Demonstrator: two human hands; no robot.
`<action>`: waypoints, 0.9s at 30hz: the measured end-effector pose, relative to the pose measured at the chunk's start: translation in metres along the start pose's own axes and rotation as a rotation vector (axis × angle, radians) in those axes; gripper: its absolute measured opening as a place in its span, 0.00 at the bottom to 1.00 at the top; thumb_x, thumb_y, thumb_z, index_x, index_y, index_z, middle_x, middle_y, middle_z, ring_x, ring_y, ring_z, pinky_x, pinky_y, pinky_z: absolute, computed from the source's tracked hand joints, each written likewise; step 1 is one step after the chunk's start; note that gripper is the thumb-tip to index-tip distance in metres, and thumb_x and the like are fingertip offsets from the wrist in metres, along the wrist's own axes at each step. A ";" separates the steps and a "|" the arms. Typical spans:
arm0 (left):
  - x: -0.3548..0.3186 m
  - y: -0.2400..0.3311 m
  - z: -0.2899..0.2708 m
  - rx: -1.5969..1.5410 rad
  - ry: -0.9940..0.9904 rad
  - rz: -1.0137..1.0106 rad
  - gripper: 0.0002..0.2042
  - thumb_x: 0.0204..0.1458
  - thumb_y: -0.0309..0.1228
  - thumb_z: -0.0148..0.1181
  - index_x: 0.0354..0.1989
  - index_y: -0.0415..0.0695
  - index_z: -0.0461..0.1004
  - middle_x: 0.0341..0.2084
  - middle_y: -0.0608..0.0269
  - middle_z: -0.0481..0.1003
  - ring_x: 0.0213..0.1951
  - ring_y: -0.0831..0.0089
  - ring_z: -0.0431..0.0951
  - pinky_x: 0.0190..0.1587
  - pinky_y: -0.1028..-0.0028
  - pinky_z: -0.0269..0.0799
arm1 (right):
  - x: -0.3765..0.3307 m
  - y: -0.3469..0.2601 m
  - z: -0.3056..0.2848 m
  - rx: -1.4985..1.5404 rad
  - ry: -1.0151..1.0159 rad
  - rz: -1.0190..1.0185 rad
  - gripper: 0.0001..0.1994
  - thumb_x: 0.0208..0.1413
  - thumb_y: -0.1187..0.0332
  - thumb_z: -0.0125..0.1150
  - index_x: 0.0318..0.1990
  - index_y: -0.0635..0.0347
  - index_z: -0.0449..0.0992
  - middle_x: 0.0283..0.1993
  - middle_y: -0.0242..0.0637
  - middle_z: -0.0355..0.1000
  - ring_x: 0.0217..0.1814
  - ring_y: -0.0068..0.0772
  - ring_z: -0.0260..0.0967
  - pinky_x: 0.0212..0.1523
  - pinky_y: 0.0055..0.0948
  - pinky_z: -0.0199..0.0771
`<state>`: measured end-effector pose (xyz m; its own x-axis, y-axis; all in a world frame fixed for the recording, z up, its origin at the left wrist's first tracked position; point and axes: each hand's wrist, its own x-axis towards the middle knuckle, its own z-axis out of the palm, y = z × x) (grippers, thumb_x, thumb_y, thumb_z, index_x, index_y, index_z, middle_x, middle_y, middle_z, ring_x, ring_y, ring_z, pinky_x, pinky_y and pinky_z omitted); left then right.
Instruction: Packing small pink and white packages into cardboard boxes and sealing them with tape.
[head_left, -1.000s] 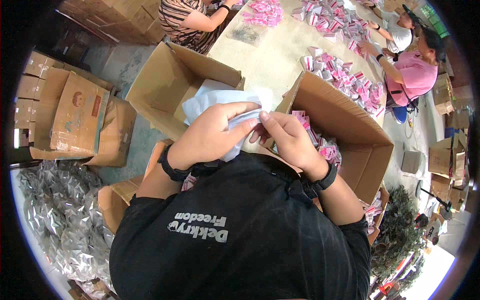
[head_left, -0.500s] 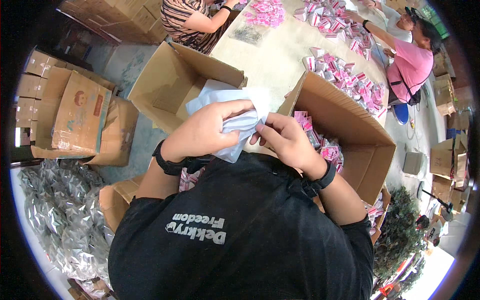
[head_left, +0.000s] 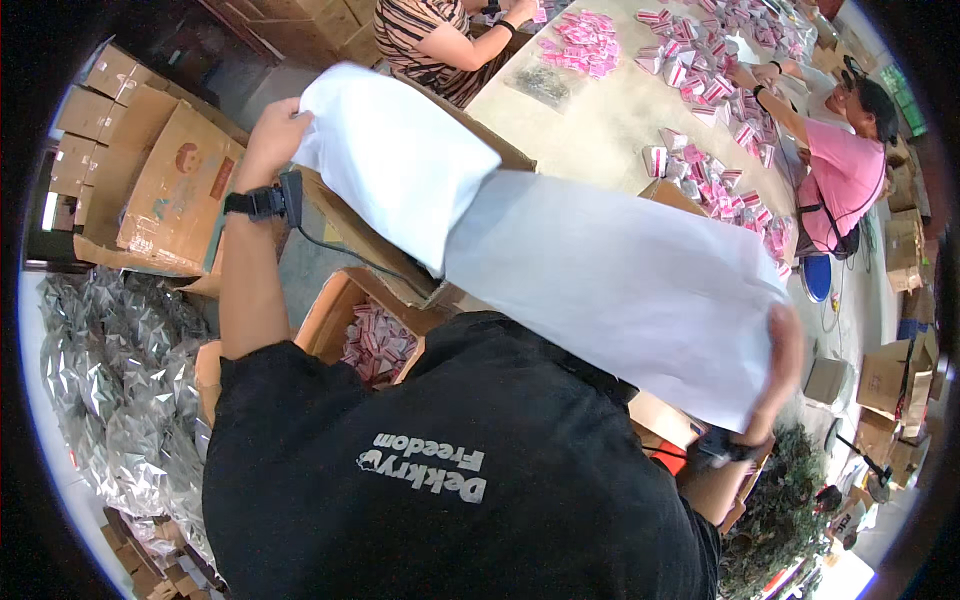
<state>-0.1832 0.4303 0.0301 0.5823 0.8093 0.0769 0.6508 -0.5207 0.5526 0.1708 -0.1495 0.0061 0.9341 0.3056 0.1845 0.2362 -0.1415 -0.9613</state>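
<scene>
A large, thin white sheet (head_left: 610, 270), which could be an unfolded plastic bag, stretches between my two hands with a crease near its middle. My left hand (head_left: 275, 140) is closed on its upper left edge. Far to the right, my right hand (head_left: 782, 370) is at the sheet's other end; it is blurred, but its fingers appear to grip the edge. Beneath the left half stands an open cardboard box (head_left: 375, 245). The right half hides most of another cardboard box, whose flap (head_left: 672, 195) shows above the sheet.
Small pink-and-white packets (head_left: 710, 185) are spread over the pale table (head_left: 610, 125). A carton of packets (head_left: 380, 340) stands beside my left arm. Silver bags (head_left: 120, 390) are heaped at left. Two co-workers (head_left: 845, 170) are at far right; another (head_left: 430, 40) is at the table's far left.
The bunched white sheet has been opened out wide. My left hand has moved up and left, my right hand down and right, and the sheet now covers parts of both boxes.
</scene>
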 end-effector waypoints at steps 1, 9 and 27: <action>0.011 -0.020 -0.004 0.147 0.024 -0.002 0.13 0.58 0.31 0.59 0.43 0.32 0.79 0.32 0.54 0.82 0.34 0.69 0.80 0.40 0.68 0.74 | 0.005 0.022 -0.045 -0.010 0.021 -0.156 0.21 0.67 0.59 0.51 0.59 0.67 0.73 0.56 0.45 0.75 0.55 0.35 0.73 0.58 0.34 0.74; 0.056 -0.125 -0.003 0.236 0.357 -0.227 0.18 0.52 0.38 0.60 0.43 0.35 0.80 0.38 0.42 0.81 0.42 0.50 0.82 0.47 0.60 0.74 | -0.012 0.091 -0.327 0.053 0.060 -0.159 0.27 0.65 0.62 0.54 0.68 0.66 0.62 0.66 0.51 0.66 0.61 0.44 0.71 0.62 0.42 0.74; 0.029 -0.174 0.044 -0.340 0.358 -0.407 0.32 0.54 0.54 0.65 0.49 0.31 0.77 0.44 0.52 0.79 0.45 0.64 0.76 0.49 0.67 0.70 | 0.036 0.000 -0.726 0.399 0.000 -0.148 0.23 0.66 0.62 0.53 0.63 0.66 0.68 0.62 0.51 0.70 0.58 0.42 0.73 0.60 0.40 0.75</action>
<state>-0.2579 0.5323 -0.1006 0.0841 0.9954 0.0455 0.5606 -0.0850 0.8237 0.3984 -0.8221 0.1612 0.8977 0.2953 0.3269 0.2458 0.2800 -0.9280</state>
